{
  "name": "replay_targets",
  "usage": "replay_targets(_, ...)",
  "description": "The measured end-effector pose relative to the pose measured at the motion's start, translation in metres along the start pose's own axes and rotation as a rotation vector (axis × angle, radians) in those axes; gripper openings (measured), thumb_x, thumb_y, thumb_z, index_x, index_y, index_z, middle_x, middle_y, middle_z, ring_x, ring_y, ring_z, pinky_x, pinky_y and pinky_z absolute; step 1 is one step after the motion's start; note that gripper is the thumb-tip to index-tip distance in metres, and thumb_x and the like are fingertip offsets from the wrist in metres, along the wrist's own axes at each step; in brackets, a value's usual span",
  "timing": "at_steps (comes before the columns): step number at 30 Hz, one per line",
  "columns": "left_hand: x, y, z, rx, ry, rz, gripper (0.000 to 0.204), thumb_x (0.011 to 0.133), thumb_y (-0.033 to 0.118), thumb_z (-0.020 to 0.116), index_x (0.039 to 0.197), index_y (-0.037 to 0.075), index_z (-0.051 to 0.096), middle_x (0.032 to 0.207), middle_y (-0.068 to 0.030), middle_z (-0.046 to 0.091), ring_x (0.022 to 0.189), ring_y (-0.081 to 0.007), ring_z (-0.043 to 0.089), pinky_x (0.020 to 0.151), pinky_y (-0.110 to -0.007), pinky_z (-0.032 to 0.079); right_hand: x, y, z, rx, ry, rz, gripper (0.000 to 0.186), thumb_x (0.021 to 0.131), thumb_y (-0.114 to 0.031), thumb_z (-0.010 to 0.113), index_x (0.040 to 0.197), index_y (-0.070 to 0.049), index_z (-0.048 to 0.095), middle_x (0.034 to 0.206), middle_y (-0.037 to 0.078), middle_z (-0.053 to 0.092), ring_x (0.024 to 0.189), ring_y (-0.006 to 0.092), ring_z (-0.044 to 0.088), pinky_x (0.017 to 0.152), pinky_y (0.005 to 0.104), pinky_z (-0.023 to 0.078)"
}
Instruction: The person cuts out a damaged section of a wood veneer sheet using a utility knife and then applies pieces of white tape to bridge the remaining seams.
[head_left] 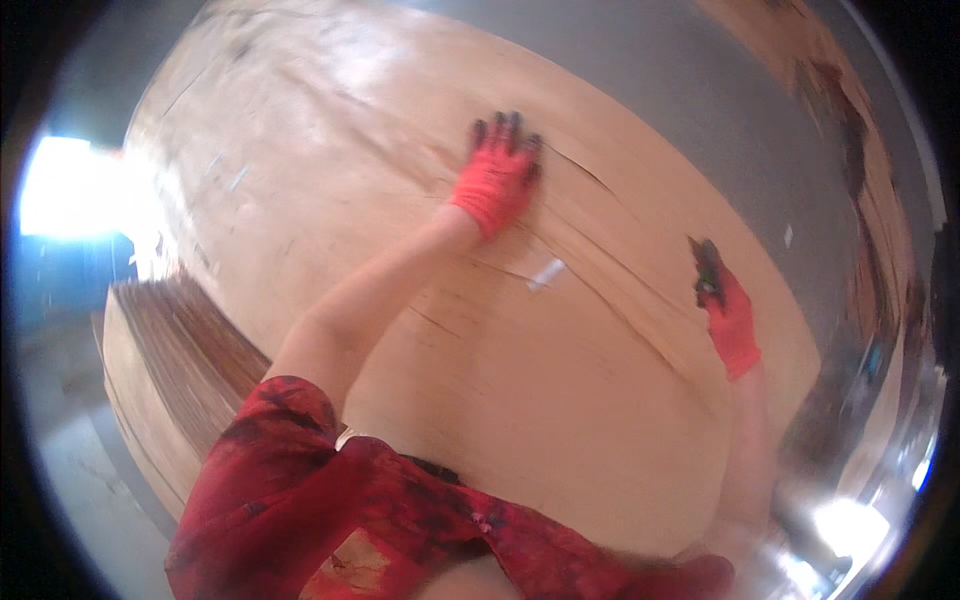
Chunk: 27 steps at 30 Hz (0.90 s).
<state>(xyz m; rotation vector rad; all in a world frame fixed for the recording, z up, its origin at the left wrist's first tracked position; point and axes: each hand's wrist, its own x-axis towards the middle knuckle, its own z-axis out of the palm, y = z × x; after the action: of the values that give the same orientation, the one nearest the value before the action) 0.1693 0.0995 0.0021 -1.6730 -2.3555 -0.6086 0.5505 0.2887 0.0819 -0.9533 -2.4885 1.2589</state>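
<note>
**Steadying a creased, wood-coloured sheet [560, 400] with the left hand [497, 182] spread flat**

Begin at the far left: find a stack of thin brown sheets [185, 345] with layered edges showing, just beside the red garment [270, 460]. Move right onto the broad tan sheet, spread across the middle in front of the body and reaching beneath both hands; cannot tell the support under it. Note 1 whitish sliver [238, 178] on its left part.

At the upper middle, see the left hand in a red glove, laid palm-down on the sheet, with dark-tipped fingers spread apart and pinching nothing visible. Just to the lower right, see 1 small white patch [546, 273] near a long crease [650, 340] slanting toward the lower right.

Farther right, find the right hand [727, 310], also gloved in red, over the sheet near its right edge. Cannot tell, through blur, whether pinching something small and dark or merely bunching the fingers. At the far right, see ragged brown sheets [855, 150].

Judge the step in hand as flattening or checking around the crease. For the next move, keep the left palm down, bring the right hand to the crease, and press lightly to avoid splitting the sheet.
</note>
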Motion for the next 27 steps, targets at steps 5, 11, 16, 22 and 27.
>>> replay_targets(5, -0.010, -0.021, -0.012, -0.022, 0.039, -0.120, 0.042, 0.087, 0.035, 0.063, 0.124, 0.016, 0.065, 0.142, -0.0302, 0.045, 0.132, -0.0509, 0.038, 0.111, -0.067, 0.023, 0.198, -0.161, 0.155, -0.285, -0.171, -0.513, 0.059, 0.093, -0.012, 0.060, 0.147, -0.032, 0.046, 0.112, 0.013, 0.066, 0.100, 0.0360, 0.065, 0.085, 0.0448, 0.053)
replay_targets(11, -0.009, -0.013, -0.010, -0.045, -0.019, -0.139, 0.045, 0.086, 0.040, 0.064, 0.123, 0.015, 0.065, 0.143, -0.0274, 0.043, 0.134, -0.0500, 0.034, 0.110, -0.069, 0.023, 0.306, -0.237, 0.245, -0.621, -0.363, -0.452, 0.056, 0.097, -0.015, 0.055, 0.147, -0.038, 0.045, 0.117, 0.013, 0.067, 0.105, 0.0351, 0.064, 0.088, 0.0458, 0.051)
replay_targets(16, -0.010, -0.014, -0.006, -0.074, -0.072, -0.156, 0.063, 0.085, 0.041, 0.065, 0.138, 0.008, 0.053, 0.147, -0.0254, 0.041, 0.136, -0.0489, 0.033, 0.112, -0.070, 0.020, 0.342, -0.256, 0.287, -0.708, -0.425, -0.419, 0.053, 0.099, -0.020, 0.053, 0.147, -0.041, 0.043, 0.118, 0.012, 0.067, 0.108, 0.0338, 0.064, 0.091, 0.0454, 0.050)
replay_targets(22, -0.015, -0.015, -0.007, -0.208, 0.049, -0.185, 0.050, 0.087, 0.038, 0.063, 0.128, 0.009, 0.062, 0.142, -0.0272, 0.046, 0.135, -0.0516, 0.034, 0.112, -0.072, 0.018, 0.354, -0.268, 0.315, -0.722, -0.473, -0.337, 0.054, 0.099, -0.017, 0.047, 0.148, -0.039, 0.043, 0.123, 0.010, 0.067, 0.112, 0.0334, 0.064, 0.094, 0.0436, 0.049)
replay_targets(27, 0.000, -0.017, -0.041, -0.338, 0.185, -0.207, 0.063, 0.078, 0.025, 0.071, 0.135, 0.004, 0.051, 0.137, -0.0242, 0.049, 0.133, -0.0427, 0.039, 0.114, -0.063, 0.025, 0.386, -0.248, 0.318, -0.758, -0.521, -0.192, 0.045, 0.103, -0.032, 0.039, 0.148, -0.038, 0.042, 0.135, 0.014, 0.061, 0.119, 0.0331, 0.061, 0.102, 0.0437, 0.046)
